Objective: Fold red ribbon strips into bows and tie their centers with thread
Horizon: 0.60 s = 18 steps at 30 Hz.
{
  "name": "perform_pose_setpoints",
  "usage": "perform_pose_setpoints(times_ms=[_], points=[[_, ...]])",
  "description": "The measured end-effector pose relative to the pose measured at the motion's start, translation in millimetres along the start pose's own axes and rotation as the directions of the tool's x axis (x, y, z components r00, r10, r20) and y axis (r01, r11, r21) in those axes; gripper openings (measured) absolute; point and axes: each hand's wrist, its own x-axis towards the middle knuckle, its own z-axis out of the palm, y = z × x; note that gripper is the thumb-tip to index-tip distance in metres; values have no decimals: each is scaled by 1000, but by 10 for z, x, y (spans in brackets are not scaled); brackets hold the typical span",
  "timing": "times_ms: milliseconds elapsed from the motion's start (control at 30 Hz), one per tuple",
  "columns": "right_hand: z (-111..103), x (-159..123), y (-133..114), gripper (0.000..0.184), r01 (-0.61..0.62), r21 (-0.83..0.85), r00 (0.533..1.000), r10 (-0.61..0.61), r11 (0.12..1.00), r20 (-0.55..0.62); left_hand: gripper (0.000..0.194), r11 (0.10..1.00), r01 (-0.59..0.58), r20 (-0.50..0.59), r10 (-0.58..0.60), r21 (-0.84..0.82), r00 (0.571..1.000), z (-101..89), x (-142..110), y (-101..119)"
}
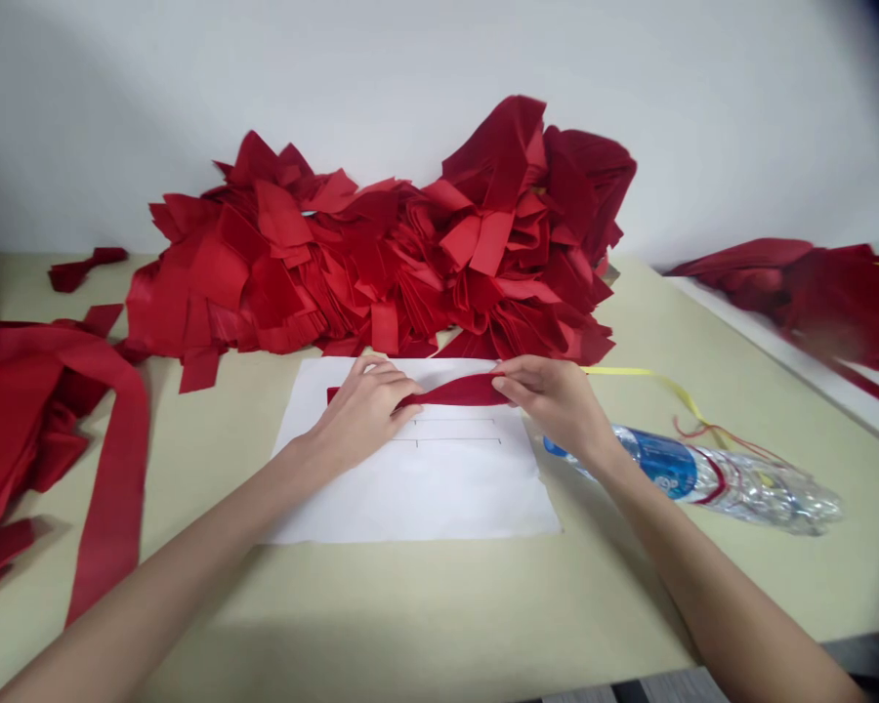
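Red fabric strip (454,391) looks light and floppy, so it's best pinched at the ends. It's stretched across between the left hand (358,410) and right hand (553,400), both clamped on it but apart, just above a marked white paper sheet (410,498). Plastic bottle (725,478) lies off right, with a big heap of red fabric offcuts (373,264) behind

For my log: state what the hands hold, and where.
A red fabric strip: the left hand grips it near its left end, the right hand pinches its right end.
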Motion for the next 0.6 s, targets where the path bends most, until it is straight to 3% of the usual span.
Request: perform_pose_setpoints(times_ms=[133,267,400,600], points=[[-28,-5,27,12,50,-224,996,-33,973,77,29,991,121,227,-108,-47,968,-154,-51,-160],[1,-27,-35,12,101,-403,984,-32,910,175,28,955,266,466,-178,-130,867,-440,-107,-400],[25,-24,-113,12,61,-514,989,20,856,150,24,920,375,513,-267,-118,816,-603,-122,-550],[24,7,-96,14,35,-572,989,53,819,137,24,830,526,492,-385,-185,780,-571,-129,-592]])
